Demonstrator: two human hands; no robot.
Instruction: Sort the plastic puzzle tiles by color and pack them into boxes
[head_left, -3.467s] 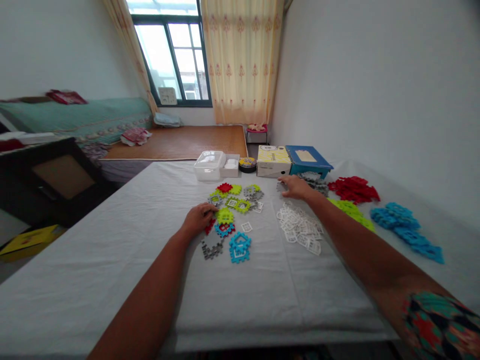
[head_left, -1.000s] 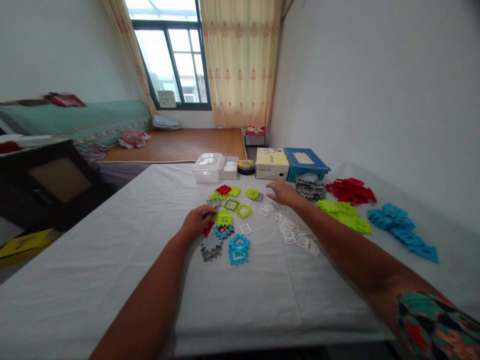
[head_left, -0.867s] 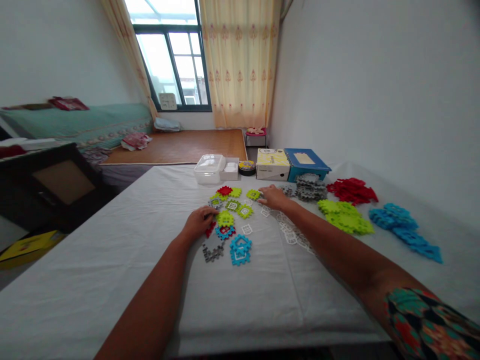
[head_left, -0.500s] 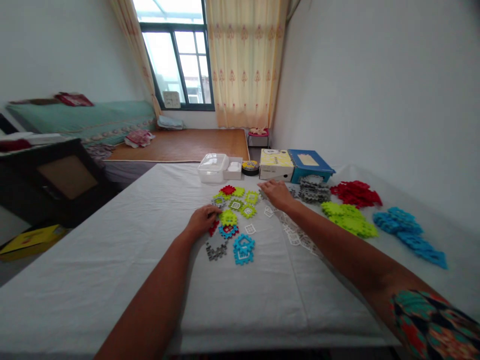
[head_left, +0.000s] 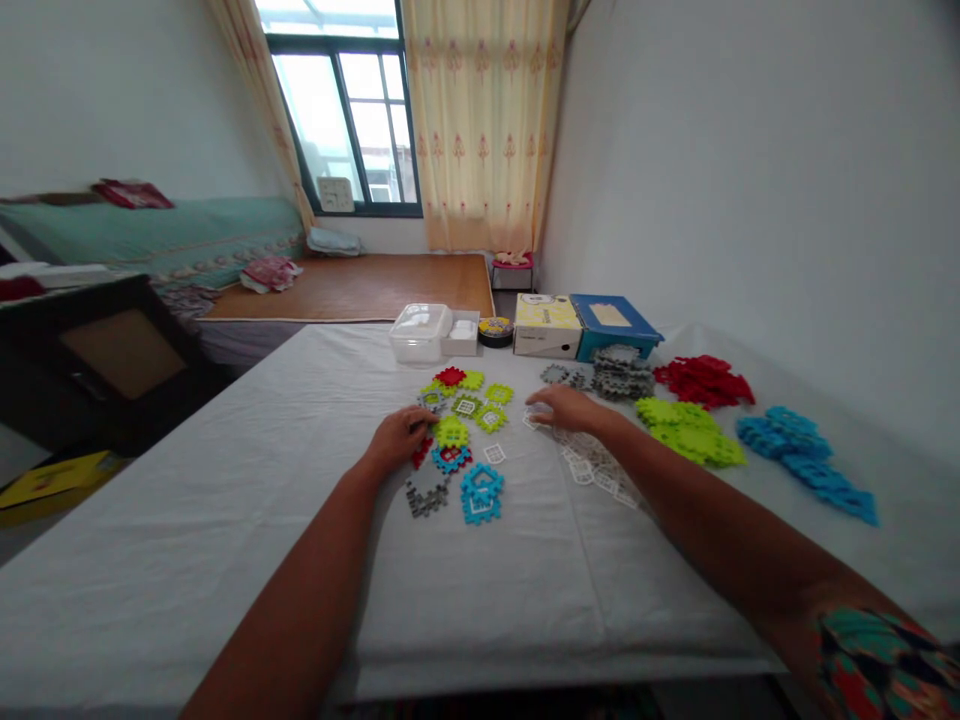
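Joined tiles (head_left: 459, 432) under open left hand (head_left: 401, 437); open right hand (head_left: 570, 408) on white pieces (head_left: 592, 466); box (head_left: 546, 320) print illegible.

Plain white walls (head_left: 750, 160) close the room on both sides. At the far end a dark-framed window (head_left: 352, 110) lets in bright daylight, with a pale yellow patterned curtain (head_left: 484, 120) hanging to its right and a narrower one (head_left: 251, 100) drawn aside on its left. Below the window lies a woven brown mat (head_left: 360, 285), with a small red stool (head_left: 512, 268) at its right edge. A bed with a green cover (head_left: 150, 240) runs along the left wall, near a dark wooden cabinet (head_left: 97, 360). A table under a white cloth (head_left: 225, 500) fills the foreground.
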